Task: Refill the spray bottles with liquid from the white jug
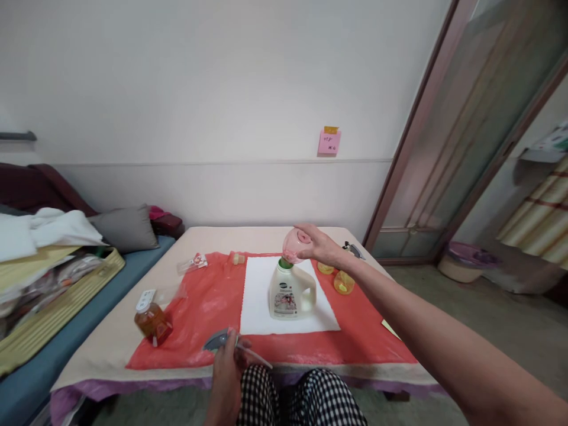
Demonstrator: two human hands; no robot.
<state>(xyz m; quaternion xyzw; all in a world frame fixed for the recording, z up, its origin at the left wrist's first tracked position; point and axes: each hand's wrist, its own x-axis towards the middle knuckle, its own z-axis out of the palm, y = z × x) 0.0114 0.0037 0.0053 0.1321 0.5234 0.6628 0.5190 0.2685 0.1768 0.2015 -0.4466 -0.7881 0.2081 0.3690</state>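
Observation:
A cream detergent bottle [286, 296] with a handle stands upright on a white sheet [260, 296], its neck ringed in green. My right hand [322, 245] is closed on a pink see-through rounded cup [291, 244], tilted right over the green mouth. Whether the cup touches the mouth, I cannot tell. Low at the table's front edge, my left hand [227, 364] is closed on a tool with a grey rounded head [216, 340] and a thin pale shaft; its exact kind is unclear. Two yellow see-through round containers [344, 283] sit behind my right forearm, one partly hidden.
A red cloth [199, 307] lies under the sheet. To the left are a tipped jar [153, 322] of amber liquid with a white lid and a clear packet [192, 264]. A small beige piece [238, 259] lies behind. The wall [248, 195] bounds the table's back.

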